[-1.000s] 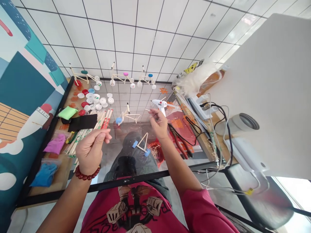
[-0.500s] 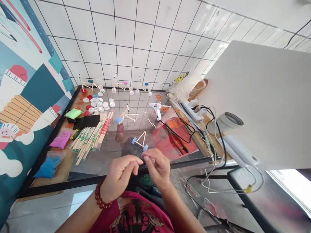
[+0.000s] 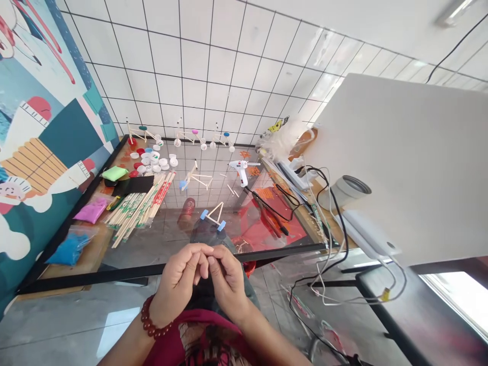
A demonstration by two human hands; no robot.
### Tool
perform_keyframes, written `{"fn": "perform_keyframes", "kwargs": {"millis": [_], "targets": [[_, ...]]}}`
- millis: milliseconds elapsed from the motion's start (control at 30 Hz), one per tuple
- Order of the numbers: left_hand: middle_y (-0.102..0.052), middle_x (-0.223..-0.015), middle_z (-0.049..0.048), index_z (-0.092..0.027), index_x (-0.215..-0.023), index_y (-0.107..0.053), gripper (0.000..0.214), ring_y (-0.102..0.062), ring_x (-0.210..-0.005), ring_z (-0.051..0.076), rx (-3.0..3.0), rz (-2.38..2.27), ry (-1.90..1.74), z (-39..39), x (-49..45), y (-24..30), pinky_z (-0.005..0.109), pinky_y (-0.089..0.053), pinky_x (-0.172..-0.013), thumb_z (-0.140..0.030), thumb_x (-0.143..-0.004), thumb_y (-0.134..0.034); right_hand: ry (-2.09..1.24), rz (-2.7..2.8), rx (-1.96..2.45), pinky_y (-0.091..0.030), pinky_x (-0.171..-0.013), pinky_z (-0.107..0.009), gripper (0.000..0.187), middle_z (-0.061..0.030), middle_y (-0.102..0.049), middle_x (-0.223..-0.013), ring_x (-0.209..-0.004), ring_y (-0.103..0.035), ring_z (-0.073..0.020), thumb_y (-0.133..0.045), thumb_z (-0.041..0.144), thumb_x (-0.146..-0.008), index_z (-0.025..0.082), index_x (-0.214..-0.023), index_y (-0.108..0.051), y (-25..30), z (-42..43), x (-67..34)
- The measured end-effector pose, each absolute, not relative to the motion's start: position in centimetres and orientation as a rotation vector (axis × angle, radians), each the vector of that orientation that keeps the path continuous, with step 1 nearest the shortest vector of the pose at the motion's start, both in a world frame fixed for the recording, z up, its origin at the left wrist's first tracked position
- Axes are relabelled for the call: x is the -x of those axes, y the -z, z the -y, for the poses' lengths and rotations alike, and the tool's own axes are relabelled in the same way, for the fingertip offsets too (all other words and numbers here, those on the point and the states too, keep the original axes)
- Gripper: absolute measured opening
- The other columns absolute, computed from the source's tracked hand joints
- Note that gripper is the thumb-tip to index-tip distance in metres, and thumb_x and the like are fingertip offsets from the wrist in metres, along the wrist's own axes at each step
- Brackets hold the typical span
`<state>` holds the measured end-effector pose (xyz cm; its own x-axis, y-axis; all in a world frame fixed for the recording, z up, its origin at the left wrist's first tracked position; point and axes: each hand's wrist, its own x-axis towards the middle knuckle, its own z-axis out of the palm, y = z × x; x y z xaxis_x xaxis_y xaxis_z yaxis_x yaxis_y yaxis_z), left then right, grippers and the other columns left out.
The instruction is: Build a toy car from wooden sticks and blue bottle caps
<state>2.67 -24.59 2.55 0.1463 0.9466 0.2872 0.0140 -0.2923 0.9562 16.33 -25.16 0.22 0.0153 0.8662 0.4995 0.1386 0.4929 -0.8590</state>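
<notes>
My left hand [image 3: 183, 277] and my right hand [image 3: 229, 279] meet over the near edge of the glass table [image 3: 160, 223], fingers curled and fingertips touching. Whatever they pinch, if anything, is hidden or too small to make out. Just beyond them a small triangle of wooden sticks [image 3: 213, 220] lies on the glass, a blue block at each of two corners. Farther back stands another stick frame [image 3: 199, 178] with a blue piece at its left end. A white glue gun [image 3: 241, 173] is behind and to the right, with short stick pieces [image 3: 231, 190] beside it.
Bundled chopsticks [image 3: 139, 211], bottle caps [image 3: 154, 159] and bags of blue clay [image 3: 70, 248] and pink clay [image 3: 91, 210] occupy the left side. Finished-looking stick models [image 3: 186, 136] line the back. On the right are pliers [image 3: 272, 218], a red sheet [image 3: 249, 223] and black cables [image 3: 341, 218].
My hands have drawn together until their fingertips touch, and sit slightly lower in the picture. The camera view has shifted a little. Objects on the table look unmoved.
</notes>
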Motion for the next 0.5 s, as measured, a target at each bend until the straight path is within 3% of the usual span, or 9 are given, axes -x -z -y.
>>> {"fn": "perform_keyframes", "kwargs": {"millis": [167, 267, 400, 500], "targets": [[-0.069, -0.093, 0.0019, -0.024, -0.117, -0.068, 0.025, -0.06, -0.062, 0.009, -1.69, -1.134, -1.394, 22.1, -1.4, -2.8, 0.023, -0.052, -0.06, -0.025, -0.101, -0.049, -0.538, 1.611, 0.969, -0.057, -0.075, -0.028, 0.019, -0.0038, -0.076, -0.092, -0.082, -0.071, -0.0163, -0.06, 0.017, -0.096, 0.025, -0.106, -0.074, -0.9, 23.7, -19.8], [-0.071, -0.097, 0.0046, -0.022, -0.115, -0.068, 0.026, -0.064, -0.07, 0.014, -1.696, -1.338, -1.352, 19.1, -0.5, -3.4, 0.026, -0.053, -0.064, -0.029, -0.096, -0.053, -0.442, 1.593, 1.117, -0.056, -0.076, -0.029, 0.016, -0.0049, -0.077, -0.093, -0.084, -0.071, -0.0168, -0.061, 0.02, -0.095, 0.024, -0.102, -0.075, -0.8, 21.6, -22.7], [-0.076, -0.103, 0.0101, -0.018, -0.105, -0.073, 0.027, -0.069, -0.086, 0.022, -1.961, -1.553, -1.075, 14.3, -1.8, -4.2, 0.034, -0.053, -0.081, -0.028, -0.093, -0.051, -0.417, 1.533, 1.315, -0.052, -0.068, -0.029, 0.016, -0.005, -0.077, -0.088, -0.072, -0.066, -0.016, -0.062, 0.027, -0.091, 0.021, -0.095, -0.077, -0.1, 18.2, -25.5], [-0.078, -0.093, 0.01, -0.019, -0.091, -0.076, 0.025, -0.069, -0.087, 0.025, -2.114, -1.629, -0.722, 11.2, -4.2, -5.1, 0.035, -0.049, -0.077, -0.027, -0.091, -0.052, -0.421, 1.467, 1.383, -0.051, -0.066, -0.03, 0.021, -0.0051, -0.076, -0.083, -0.066, -0.062, -0.0159, -0.061, 0.032, -0.088, 0.02, -0.094, -0.077, 0.2, 15.9, -26.2]]}}
